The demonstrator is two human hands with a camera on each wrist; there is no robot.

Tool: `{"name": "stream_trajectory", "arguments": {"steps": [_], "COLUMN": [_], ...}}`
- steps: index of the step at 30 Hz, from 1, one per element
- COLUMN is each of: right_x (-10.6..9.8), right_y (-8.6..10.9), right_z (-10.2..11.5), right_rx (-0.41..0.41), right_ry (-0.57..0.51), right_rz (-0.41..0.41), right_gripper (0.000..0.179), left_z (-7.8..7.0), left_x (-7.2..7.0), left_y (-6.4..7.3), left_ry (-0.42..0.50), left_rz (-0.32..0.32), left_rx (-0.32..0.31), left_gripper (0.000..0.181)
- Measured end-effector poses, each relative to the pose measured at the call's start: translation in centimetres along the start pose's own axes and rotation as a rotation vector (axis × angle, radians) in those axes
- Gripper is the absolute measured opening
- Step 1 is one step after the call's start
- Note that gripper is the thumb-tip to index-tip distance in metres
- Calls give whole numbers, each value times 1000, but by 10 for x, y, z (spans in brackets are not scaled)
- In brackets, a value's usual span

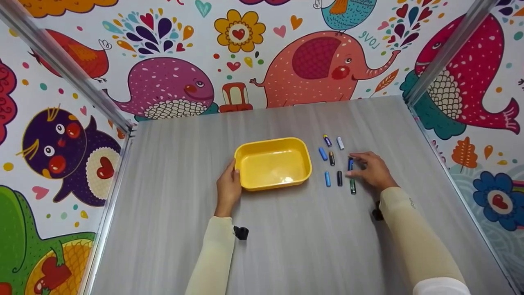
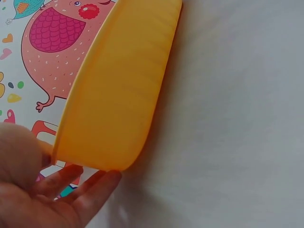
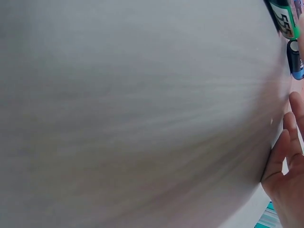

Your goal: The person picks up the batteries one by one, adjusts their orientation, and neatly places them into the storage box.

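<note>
A shallow yellow plastic tray [image 1: 270,187] stands on the table, with nothing lying in it. My left hand [image 1: 229,186] grips its left end, fingers against the outer wall and thumb at the rim; the left wrist view shows this tray wall [image 2: 111,95] up close. On the tray's right lie several small batteries, among them a white battery [image 1: 340,143], a black battery [image 1: 339,178] and a green-and-black battery [image 1: 353,187]. Over a dark blue battery [image 1: 350,164] my right hand [image 1: 373,170] spreads thumb and forefinger apart; contact with it is unclear.
The grey wood-grain table [image 1: 303,241] is bounded by metal frame posts, one post [image 1: 446,57] at the back right. Behind it rises a wall [image 1: 270,24] printed with cartoon animals. More batteries, including a light blue battery [image 1: 327,179], lie between tray and right hand.
</note>
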State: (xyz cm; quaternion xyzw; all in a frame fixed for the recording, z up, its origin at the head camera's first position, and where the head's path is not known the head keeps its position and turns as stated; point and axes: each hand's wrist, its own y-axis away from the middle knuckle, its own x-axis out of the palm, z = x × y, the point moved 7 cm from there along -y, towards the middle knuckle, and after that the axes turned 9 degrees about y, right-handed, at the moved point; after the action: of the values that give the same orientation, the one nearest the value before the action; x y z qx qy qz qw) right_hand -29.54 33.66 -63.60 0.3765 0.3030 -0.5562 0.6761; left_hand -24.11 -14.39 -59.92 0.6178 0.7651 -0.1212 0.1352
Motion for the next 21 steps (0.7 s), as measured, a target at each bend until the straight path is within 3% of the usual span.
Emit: {"name": "stream_trajectory", "arguments": {"steps": [8,16,21], "right_x": [1,4,4], "right_y": [-1,-2,-2], "right_z": [-2,-3,-3], "right_rx": [6,22,28], "right_ry": [43,71,69], "right_rz": [-18,-31,-36], "right_gripper": [75,75,71], "left_z": [-1,3,4], "left_x": [-1,0,1], "left_y": [0,0,1], "left_ry": [-36,-11,-3], "left_rz": [-1,-2,-9], "left_rx": [11,-21,-7], "left_gripper": [47,47,46]}}
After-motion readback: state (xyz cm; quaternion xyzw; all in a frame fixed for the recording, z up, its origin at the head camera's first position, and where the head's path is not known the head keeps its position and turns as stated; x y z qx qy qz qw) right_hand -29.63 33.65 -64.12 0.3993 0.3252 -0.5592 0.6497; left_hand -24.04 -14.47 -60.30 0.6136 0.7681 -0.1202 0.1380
